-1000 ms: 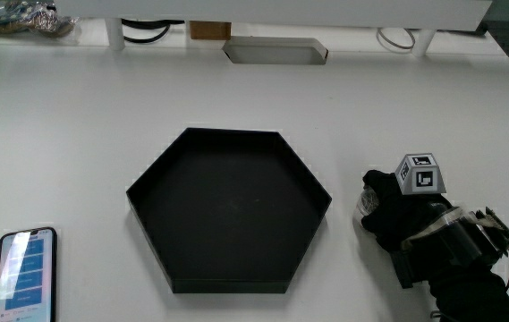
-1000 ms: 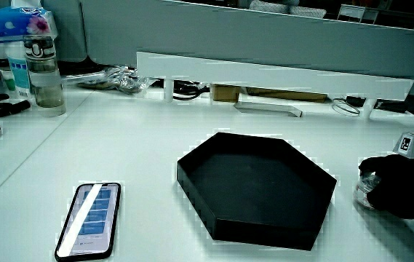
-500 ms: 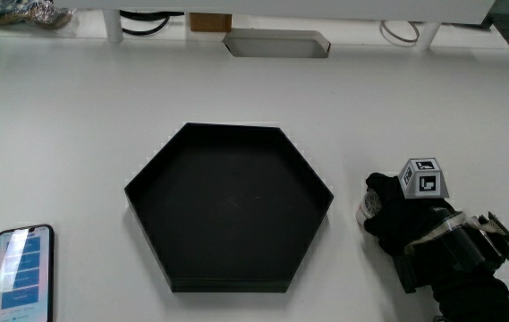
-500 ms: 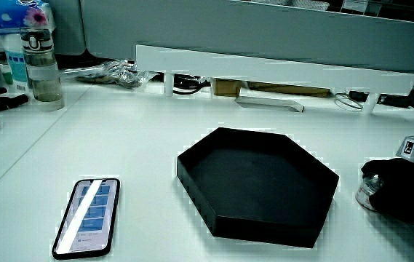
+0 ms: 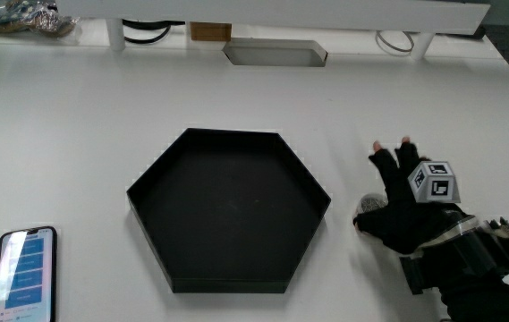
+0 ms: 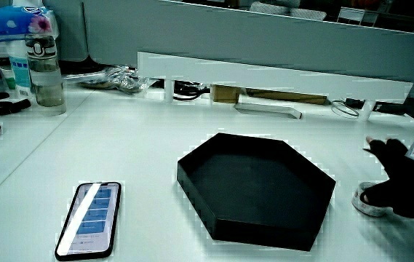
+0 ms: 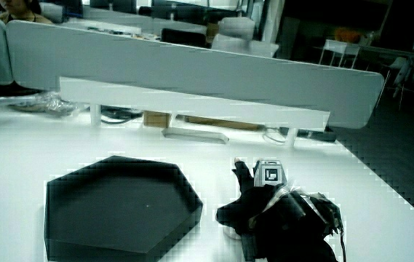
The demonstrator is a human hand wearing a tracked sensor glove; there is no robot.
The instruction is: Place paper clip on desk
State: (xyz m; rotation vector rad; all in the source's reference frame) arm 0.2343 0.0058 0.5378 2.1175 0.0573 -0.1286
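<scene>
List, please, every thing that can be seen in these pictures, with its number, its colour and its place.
tray: one, black, six-sided, mid-table.
phone: one, dark case, screen lit, at the table's edge nearer to the person than the tray.
small round container: one, pale, on the table beside the tray, partly under the hand; what it holds cannot be seen.
shelf: one, white, long, raised on legs, farther from the person than the tray.
flat white box: one, under the shelf.
bottle: one, clear, in a side view, beside the foil wrapper.
paper clip: none visible.
hand: one, black glove, over the container, fingers spread, patterned cube on its back.
</scene>
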